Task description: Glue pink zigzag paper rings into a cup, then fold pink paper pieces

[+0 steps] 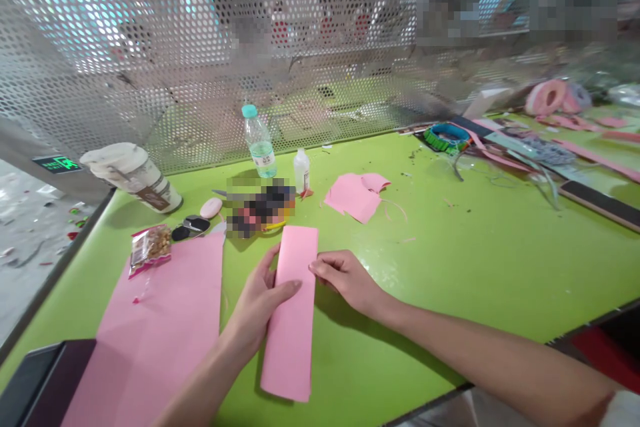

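a: how does the folded pink paper (291, 340) lie?
b: over the green table (460, 260), long axis running near to far – left hand (263, 297) clasps its left side, thumb across the front – right hand (345, 279), equally close, pinches the right edge

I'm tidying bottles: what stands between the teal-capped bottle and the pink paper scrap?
In the head view, a small white bottle stands between the teal-capped bottle and the pink paper scrap.

The right arm (475, 347) wears a whitish sleeve (625, 411).
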Demonstrator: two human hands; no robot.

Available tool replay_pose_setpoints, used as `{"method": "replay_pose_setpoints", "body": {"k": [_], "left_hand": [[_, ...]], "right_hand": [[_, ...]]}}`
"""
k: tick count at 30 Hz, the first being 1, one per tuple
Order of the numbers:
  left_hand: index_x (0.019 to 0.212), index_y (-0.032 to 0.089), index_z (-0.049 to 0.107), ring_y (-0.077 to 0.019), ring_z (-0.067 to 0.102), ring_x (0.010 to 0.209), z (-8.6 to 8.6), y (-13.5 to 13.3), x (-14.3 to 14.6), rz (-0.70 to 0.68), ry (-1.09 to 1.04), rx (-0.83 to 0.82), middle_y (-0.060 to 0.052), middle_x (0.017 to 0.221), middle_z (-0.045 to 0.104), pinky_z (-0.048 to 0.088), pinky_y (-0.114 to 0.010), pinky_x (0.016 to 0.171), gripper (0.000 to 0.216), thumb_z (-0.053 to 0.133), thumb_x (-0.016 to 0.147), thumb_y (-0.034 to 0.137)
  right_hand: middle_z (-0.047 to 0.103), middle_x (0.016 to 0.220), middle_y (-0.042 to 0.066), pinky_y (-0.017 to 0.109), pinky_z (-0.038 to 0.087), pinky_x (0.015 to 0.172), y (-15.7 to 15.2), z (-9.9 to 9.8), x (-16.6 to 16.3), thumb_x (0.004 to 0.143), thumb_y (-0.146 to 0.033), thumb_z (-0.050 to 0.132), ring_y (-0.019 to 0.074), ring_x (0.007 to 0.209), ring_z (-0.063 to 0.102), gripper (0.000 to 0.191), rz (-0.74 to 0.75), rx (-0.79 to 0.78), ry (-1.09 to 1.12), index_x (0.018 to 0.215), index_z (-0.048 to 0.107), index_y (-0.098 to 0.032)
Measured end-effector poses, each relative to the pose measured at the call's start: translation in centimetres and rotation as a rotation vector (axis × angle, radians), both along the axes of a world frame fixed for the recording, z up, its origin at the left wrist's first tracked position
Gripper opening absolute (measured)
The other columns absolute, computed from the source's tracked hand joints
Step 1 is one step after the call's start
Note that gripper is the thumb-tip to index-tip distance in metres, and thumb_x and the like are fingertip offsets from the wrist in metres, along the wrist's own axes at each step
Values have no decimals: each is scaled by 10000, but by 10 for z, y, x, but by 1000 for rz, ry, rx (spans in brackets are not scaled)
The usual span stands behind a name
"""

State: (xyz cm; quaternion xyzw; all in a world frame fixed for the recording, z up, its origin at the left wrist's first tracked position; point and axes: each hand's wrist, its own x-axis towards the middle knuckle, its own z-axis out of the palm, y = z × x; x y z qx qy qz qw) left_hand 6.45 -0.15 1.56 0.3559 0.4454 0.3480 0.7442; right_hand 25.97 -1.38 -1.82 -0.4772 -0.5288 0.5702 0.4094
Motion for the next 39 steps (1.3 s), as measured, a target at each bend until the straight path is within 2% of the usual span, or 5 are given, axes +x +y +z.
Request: {"method": "replay_pose_setpoints", "body": {"k": [8, 18, 23, 30, 39], "left_hand": [[1540, 221, 446, -194, 736, 684, -8, 3, -2, 19, 14, 6, -64, 1025, 807, 640, -299, 617, 972, 962, 717, 265], [1534, 291, 489, -228, 766, 857, -17, 5, -7, 223, 46, 185, -34, 1062, 787, 627, -281, 690, 871, 932, 786, 347], [1522, 320, 489, -223, 752, 931, -18, 2, -6, 228, 69, 228, -25, 1115, 778, 622, -280, 752, 808, 912, 834, 345], [1580, 326, 422, -233, 752, 857, -18, 0, -7, 226, 119, 243, -26, 1039, 785, 627, -298, 708, 896, 917, 836, 390], [1581, 337, 410, -230, 740, 847, -17, -2, -7, 240, 165, 258, -10, 982, 773, 625, -290, 698, 893, 911, 845, 399]], "right_hand": [[331, 570, -78, 303, 195, 566, 0, 4, 0, 953, -463, 664, 97, 558, 274, 478, 16, 8, -17, 618, 425, -220], [318, 563, -72, 297, 203, 539, -7, 0, -1, 992, -396, 577, 99, 536, 277, 450, 120, 95, -122, 606, 424, -223], [332, 553, -72, 288, 201, 519, -17, -2, -9, 949, -288, 617, 93, 522, 280, 420, 143, 139, -167, 592, 404, -226], [362, 537, -73, 285, 190, 506, -18, 4, -14, 924, -222, 618, 87, 506, 285, 412, 139, 132, -218, 570, 407, -226], [320, 544, -76, 293, 202, 516, -17, 5, -14, 924, -220, 592, 85, 512, 287, 407, 145, 122, -242, 579, 376, -226]]}}
